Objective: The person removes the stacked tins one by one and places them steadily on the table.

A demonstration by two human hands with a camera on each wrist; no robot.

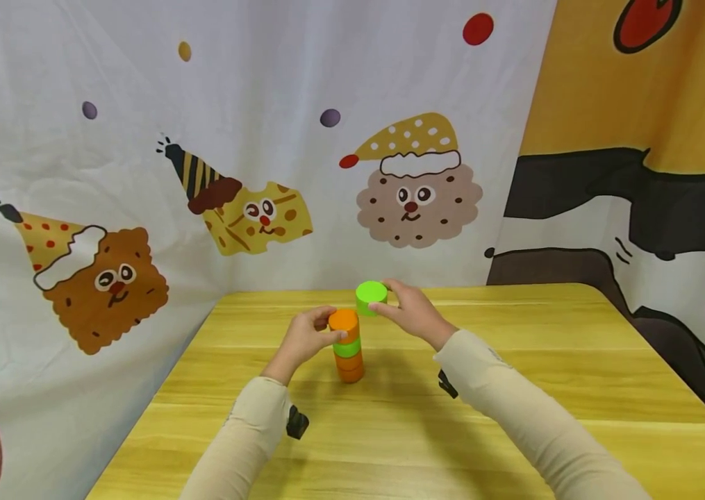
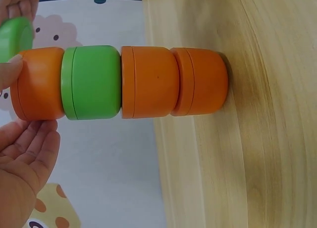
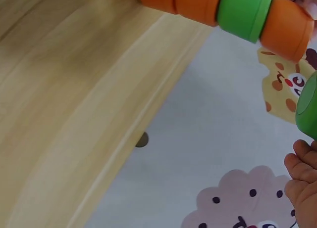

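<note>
A stack of small round lidded jars stands upright on the wooden table: two orange jars (image 2: 173, 82) at the bottom, a green jar (image 2: 94, 82) above them, and an orange jar (image 1: 344, 322) on top. My left hand (image 1: 303, 339) holds the top orange jar between thumb and fingers. Slightly to the right of the stack's top and beyond it, my right hand (image 1: 416, 314) grips another green jar (image 1: 371, 297) by its side, up in the air. In the right wrist view this green jar (image 3: 308, 109) is cut off by the frame's edge, with fingers below it.
The light wooden table (image 1: 515, 389) extends around the stack, its far edge close to a white cloth (image 1: 277, 83) printed with cartoon snacks. On the right hangs a yellow and black patterned cloth (image 1: 633, 111). Black wrist devices (image 1: 296, 422) sit under both sleeves.
</note>
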